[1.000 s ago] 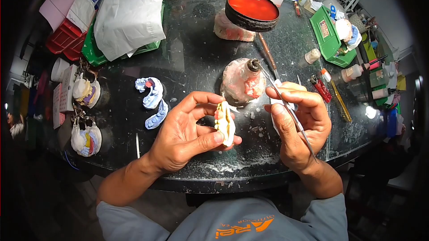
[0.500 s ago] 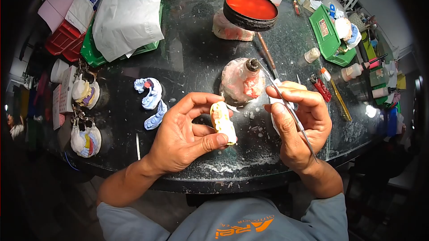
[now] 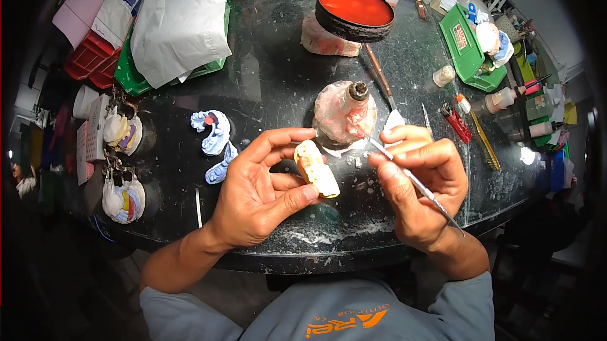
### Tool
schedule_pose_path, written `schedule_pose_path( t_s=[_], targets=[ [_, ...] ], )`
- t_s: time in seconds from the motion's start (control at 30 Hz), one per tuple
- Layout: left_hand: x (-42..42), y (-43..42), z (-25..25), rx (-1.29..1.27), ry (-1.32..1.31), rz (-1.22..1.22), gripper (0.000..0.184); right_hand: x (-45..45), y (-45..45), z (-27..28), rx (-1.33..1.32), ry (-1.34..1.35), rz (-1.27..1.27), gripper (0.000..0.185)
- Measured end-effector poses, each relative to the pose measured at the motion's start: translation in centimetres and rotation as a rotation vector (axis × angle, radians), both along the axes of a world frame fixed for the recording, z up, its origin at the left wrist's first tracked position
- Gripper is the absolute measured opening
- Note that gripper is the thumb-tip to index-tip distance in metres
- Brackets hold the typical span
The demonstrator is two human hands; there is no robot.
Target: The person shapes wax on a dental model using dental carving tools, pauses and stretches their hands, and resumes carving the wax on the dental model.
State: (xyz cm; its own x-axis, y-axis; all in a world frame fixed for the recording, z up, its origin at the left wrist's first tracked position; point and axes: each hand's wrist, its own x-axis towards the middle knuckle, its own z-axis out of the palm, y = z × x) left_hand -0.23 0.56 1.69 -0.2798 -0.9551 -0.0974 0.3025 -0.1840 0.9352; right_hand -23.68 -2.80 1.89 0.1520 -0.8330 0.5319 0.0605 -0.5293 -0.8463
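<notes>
Yellow cast: the toothed yellow cast (image 3: pixel 316 170) is held tilted above the near worktop (image 3: pixel 278 97), left of the right hand (image 3: pixel 425 183) and apart from it.
Left fingers: the cast is pinched at its edges between thumb and fingers of the left hand (image 3: pixel 259 189).
Right fingers: a slim metal tool (image 3: pixel 432 197) is pinched between thumb and fingertips, its far end pointed toward the burner (image 3: pixel 341 120).
Slip risk: the cast could be dropped or chipped if the pinch on its edges were loosened.
Tip risk: the cast could be scratched if the tool were swung left carelessly.
Heat risk: the fingers could be burned if the burner were lit; no flame can be made out.
Hidden: the cast's underside and left fingertips are covered; the tool's tip is too fine to be judged; a brown-handled spatula (image 3: pixel 378 74) is partly covered by the right hand.
</notes>
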Motion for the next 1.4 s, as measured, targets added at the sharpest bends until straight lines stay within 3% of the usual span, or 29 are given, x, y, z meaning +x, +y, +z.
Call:
schedule_pose_path(
  t_s=[0.27, 0.5, 0.63, 0.73, 0.9, 1.13, 1.4],
  targets=[
    [-1.2, 0.5, -1.9, -0.487, -0.114, 0.212, 0.049, 0.8, 1.3, 0.3, -0.121, 0.068, 0.119, 0.023],
    [-0.5, -0.2, -1.4, -0.919, -0.577, 0.312, 0.042, 0.8, 1.6, 0.5, -0.133, 0.088, 0.193, 0.022],
    [-0.5, -0.2, -1.3, -0.938, -0.632, 0.346, 0.041, 0.7, 1.8, 0.8, -0.141, 0.135, 0.216, 0.024],
    [-0.2, 0.0, -1.3, -0.926, -0.663, 0.311, 0.051, 0.8, 1.8, 0.9, -0.165, 0.161, 0.218, 0.027],
    [-0.3, -0.1, -1.2, -0.915, -0.611, 0.343, 0.038, 1.0, 1.7, 0.9, -0.171, 0.176, 0.206, 0.028],
    [-0.3, -0.1, -1.2, -0.907, -0.598, 0.343, 0.037, 0.5, 1.8, 0.8, -0.162, 0.209, 0.293, 0.024],
    [-0.5, -0.1, -1.3, -0.854, -0.558, 0.331, 0.041, 0.9, 1.5, 0.8, -0.170, 0.191, 0.204, 0.027]
  ],
)
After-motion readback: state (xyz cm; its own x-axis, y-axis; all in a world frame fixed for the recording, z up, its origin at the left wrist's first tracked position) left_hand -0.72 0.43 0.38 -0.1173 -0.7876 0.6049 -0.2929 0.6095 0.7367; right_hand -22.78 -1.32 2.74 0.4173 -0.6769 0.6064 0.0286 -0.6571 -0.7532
